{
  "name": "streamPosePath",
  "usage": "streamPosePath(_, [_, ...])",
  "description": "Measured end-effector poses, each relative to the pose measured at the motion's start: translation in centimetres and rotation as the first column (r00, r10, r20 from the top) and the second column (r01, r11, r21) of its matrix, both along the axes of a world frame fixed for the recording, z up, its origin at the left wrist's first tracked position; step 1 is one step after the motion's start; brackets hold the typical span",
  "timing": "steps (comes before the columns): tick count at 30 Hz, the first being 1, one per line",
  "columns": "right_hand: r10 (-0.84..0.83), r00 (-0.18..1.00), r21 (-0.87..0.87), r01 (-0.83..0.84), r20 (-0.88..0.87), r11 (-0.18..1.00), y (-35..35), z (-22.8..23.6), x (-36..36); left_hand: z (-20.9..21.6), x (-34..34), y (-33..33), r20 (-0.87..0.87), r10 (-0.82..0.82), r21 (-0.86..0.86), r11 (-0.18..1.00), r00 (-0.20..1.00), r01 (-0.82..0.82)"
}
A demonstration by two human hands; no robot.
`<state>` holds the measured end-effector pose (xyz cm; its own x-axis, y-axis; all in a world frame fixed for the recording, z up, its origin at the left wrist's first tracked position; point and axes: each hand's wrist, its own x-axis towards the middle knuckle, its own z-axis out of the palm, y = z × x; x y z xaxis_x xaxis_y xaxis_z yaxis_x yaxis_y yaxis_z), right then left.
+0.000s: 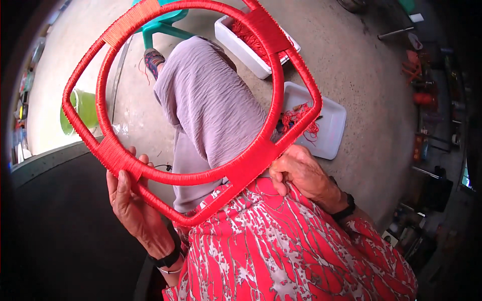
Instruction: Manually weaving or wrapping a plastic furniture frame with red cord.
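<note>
A red cord-wrapped frame [251, 168] spans the upper middle of the view, tilted above my lap. It has a round inner ring joined to a rounded, four-sided outer loop by broad wrapped bands. The band at upper left looks more orange. My left hand [133, 205] grips the lower left side, thumb in front and fingers partly behind. Beside the lower right band, my right hand [304, 173] is closed, fingers curled in near the frame's edge. Whatever sits between those fingers is hidden.
Red cord fills a white box [261, 67] on the floor. A white tray [331, 135] holds loose red strands. A green stool [165, 25] stands ahead, with a green bucket [86, 108] at left. A dark panel [70, 215] lies at near left; shelves with clutter line the right.
</note>
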<state>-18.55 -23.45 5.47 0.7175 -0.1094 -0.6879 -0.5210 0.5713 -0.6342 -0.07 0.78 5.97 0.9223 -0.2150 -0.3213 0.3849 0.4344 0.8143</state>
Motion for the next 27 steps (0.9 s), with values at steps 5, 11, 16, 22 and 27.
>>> streamPosePath(5, [-0.039,0.999,0.17,0.033,0.03,0.985,-0.1,0.6,0.0,-0.9,0.3,0.6,-0.06,0.029,-0.043,0.999,0.998,-0.032])
streamPosePath(11, [0.029,0.993,0.056,-0.036,0.114,0.998,-0.1,0.3,-0.2,-2.9,1.0,1.7,-0.167,-0.004,-0.096,0.995,0.986,-0.012])
streamPosePath(16, [-0.006,0.992,0.029,0.002,0.125,1.0,0.2,-0.1,-0.1,-3.8,0.9,1.9,-0.19,-0.031,-0.128,0.992,0.981,0.006])
streamPosePath(22, [-0.033,0.998,-0.064,0.037,0.057,0.997,0.5,0.2,0.4,-4.2,0.7,1.8,-0.205,-0.013,-0.108,0.994,0.979,-0.01])
streamPosePath(27, [0.016,0.999,-0.13,-0.01,0.044,0.991,0.3,0.3,0.6,-5.0,0.5,1.6,-0.257,0.007,-0.1,0.994,0.966,-0.034])
